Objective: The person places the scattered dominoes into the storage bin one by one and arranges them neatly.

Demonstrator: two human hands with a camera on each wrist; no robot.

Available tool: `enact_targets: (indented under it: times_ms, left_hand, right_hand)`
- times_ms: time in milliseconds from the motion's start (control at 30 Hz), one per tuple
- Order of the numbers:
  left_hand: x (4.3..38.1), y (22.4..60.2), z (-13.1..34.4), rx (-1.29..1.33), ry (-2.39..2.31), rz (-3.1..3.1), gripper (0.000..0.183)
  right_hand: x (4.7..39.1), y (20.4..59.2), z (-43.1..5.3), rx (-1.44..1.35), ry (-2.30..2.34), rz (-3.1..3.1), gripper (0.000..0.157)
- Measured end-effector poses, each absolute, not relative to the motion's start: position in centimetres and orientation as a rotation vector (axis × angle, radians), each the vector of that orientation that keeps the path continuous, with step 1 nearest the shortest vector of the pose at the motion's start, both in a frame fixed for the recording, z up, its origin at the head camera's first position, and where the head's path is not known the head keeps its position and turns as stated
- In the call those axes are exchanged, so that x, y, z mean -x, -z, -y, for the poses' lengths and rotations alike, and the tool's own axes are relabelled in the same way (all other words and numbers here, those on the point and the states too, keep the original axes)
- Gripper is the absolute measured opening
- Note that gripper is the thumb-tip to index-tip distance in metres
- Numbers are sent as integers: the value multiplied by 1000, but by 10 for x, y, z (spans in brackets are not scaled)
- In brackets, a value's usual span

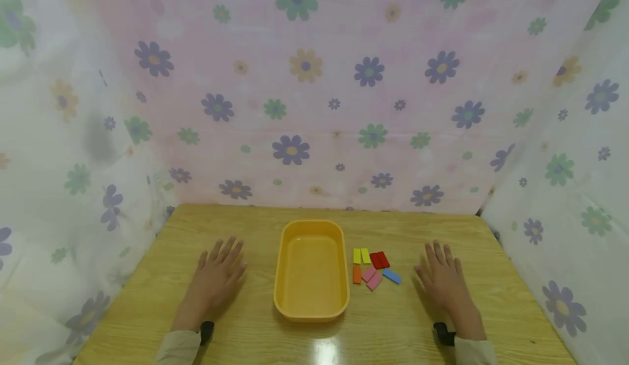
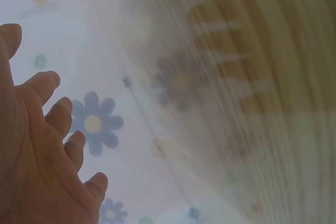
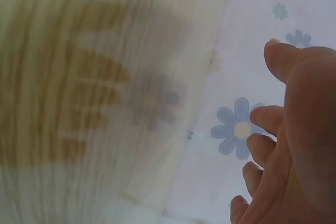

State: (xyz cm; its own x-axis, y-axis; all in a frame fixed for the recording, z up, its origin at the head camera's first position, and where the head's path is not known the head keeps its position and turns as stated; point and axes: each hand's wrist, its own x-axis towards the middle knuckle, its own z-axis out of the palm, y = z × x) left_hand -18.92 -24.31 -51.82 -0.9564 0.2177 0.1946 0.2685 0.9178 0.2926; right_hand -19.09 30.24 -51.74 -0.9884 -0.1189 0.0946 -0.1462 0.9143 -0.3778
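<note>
A yellow rectangular tray (image 1: pixel 312 317) with raised walls stands between my two hands in the head view, and nothing lies in it. Just right of it is a loose group of small flat blocks: two yellow blocks (image 1: pixel 361 256), two red blocks (image 1: pixel 380 259), an orange block (image 1: pixel 356 275), two pink blocks (image 1: pixel 372 278) and a blue block (image 1: pixel 391 276). My left hand (image 1: pixel 216 277), fingers spread, is left of the tray and holds nothing. To the right of the blocks is my right hand (image 1: pixel 444 280), also spread and holding nothing. Both wrist views show the fingers extended, apart from any object.
The wooden table (image 1: pixel 236 332) carries the tray and blocks. A flowered sheet (image 1: pixel 314 97) hangs behind its far edge, with similar sheets at the left and right sides. Black straps (image 1: pixel 444 334) sit at both wrists.
</note>
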Motion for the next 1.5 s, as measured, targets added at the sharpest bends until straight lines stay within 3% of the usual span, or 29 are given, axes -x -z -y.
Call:
enact_targets:
  times_ms: [700,900,1300,1500]
  left_hand:
    - [179,523,189,761,547,2776,62]
    - [180,523,180,803,542,2737,66]
    - [185,521,172,865,544,2766,75]
    - [184,522,170,849,616,2782,78]
  right_hand:
    - [163,528,-257,-458,-730,2955,61]
    - [165,528,-254,-516,-828,2927,50]
    - [181,527,-250,-398,-959,2871,31]
    - [186,523,-249,-306,-1020,2886,30]
